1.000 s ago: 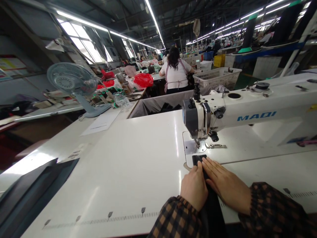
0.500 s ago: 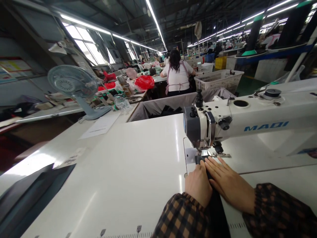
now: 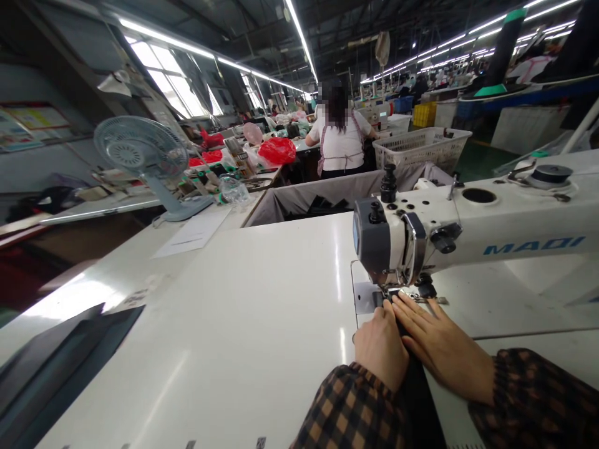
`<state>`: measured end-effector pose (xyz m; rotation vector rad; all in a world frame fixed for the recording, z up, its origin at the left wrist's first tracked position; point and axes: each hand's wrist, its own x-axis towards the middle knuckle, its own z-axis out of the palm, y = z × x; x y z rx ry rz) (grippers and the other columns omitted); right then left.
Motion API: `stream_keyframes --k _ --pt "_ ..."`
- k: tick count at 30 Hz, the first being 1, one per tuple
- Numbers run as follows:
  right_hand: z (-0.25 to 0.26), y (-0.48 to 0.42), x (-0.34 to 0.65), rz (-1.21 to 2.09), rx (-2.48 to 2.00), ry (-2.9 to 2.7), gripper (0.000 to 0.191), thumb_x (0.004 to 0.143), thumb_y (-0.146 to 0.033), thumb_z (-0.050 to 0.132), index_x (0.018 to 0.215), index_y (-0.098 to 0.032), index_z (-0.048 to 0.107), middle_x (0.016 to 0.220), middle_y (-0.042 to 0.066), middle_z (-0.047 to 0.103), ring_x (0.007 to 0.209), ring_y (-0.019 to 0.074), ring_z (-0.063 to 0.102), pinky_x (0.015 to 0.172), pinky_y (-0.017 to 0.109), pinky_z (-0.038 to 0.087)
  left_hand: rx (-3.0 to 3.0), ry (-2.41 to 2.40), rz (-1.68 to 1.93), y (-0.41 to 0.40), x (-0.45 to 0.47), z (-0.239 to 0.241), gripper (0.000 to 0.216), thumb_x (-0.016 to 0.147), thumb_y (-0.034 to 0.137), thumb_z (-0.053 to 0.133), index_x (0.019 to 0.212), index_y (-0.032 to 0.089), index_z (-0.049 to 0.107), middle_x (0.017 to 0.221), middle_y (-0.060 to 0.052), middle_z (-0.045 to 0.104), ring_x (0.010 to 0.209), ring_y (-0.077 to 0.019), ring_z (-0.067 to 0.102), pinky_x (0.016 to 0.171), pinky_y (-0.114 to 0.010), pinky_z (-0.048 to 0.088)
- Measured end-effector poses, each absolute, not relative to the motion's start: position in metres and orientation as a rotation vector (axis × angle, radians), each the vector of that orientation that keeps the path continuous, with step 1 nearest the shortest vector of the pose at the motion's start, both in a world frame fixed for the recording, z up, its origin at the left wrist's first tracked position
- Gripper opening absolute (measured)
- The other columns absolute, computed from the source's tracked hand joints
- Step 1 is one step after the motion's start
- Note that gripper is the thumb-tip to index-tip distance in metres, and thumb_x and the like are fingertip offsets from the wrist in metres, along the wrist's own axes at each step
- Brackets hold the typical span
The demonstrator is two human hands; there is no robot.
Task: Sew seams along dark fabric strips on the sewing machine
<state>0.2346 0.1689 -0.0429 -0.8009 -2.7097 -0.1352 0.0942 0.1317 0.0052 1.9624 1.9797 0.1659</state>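
Note:
A narrow strip of black fabric (image 3: 418, 393) runs from the table's near edge up to the needle of a white MAQI sewing machine (image 3: 472, 234). My left hand (image 3: 381, 349) presses flat on the strip's left side. My right hand (image 3: 442, 346) lies flat on its right side, fingertips just short of the presser foot (image 3: 390, 293). The strip's far end sits under the foot. Both arms wear brown plaid sleeves.
Dark fabric pieces (image 3: 60, 362) lie at the table's near left corner. A desk fan (image 3: 143, 156) and a paper sheet (image 3: 194, 232) are at the far left. A grey cloth bin (image 3: 327, 193) stands behind the table. A person in a white shirt (image 3: 340, 137) sits beyond it beside a white basket (image 3: 421, 146).
Both hands have slid the black strip forward, from lying short of the needle to having its end under the presser foot. The view has shifted slightly right.

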Motion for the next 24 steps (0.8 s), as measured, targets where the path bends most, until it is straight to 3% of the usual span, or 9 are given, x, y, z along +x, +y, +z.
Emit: stream_keyframes --k 6,13,18,24 --pt "-0.045 0.172 0.234 -0.189 -0.819 -2.747 0.047 0.089 -0.027 0.031 0.133 -0.013 0.020 0.136 0.009 0.026 0.124 0.0225 0.022 0.096 0.050 0.030 1.956 2.000 0.142 0.133 0.097 0.005 0.050 0.073 0.013 0.035 0.123 0.011 0.033 0.100 -0.013 0.054 0.079 -0.0288 0.059 0.064 -0.043 0.048" --pt "-0.048 0.163 0.228 -0.328 -0.889 -2.712 0.045 0.088 -0.023 0.034 0.129 -0.006 0.030 0.133 0.013 0.030 0.123 0.0248 0.024 0.096 0.049 0.033 1.962 2.069 0.237 0.128 0.098 0.002 0.034 0.078 0.015 0.031 0.108 0.014 0.047 0.093 -0.008 0.055 0.074 -0.0234 0.059 0.065 -0.037 0.048" --pt "-0.057 0.132 0.233 -0.374 -0.916 -2.644 0.042 0.087 -0.019 0.033 0.126 -0.004 0.035 0.131 0.015 0.033 0.120 0.0225 0.032 0.095 0.039 0.039 1.994 2.020 0.290 0.101 0.100 -0.001 0.045 0.074 0.012 0.034 0.118 0.015 0.041 0.098 -0.010 0.053 0.082 -0.0219 0.056 0.070 -0.035 0.048" --pt "-0.055 0.135 0.234 -0.258 -0.877 -2.642 0.041 0.087 -0.017 0.032 0.126 -0.006 0.035 0.129 0.013 0.036 0.119 0.0217 0.033 0.095 0.040 0.040 2.002 1.991 0.261 0.106 0.104 0.003 0.051 0.067 0.007 0.037 0.118 0.007 0.042 0.097 -0.013 0.053 0.086 -0.0247 0.054 0.074 -0.037 0.048"
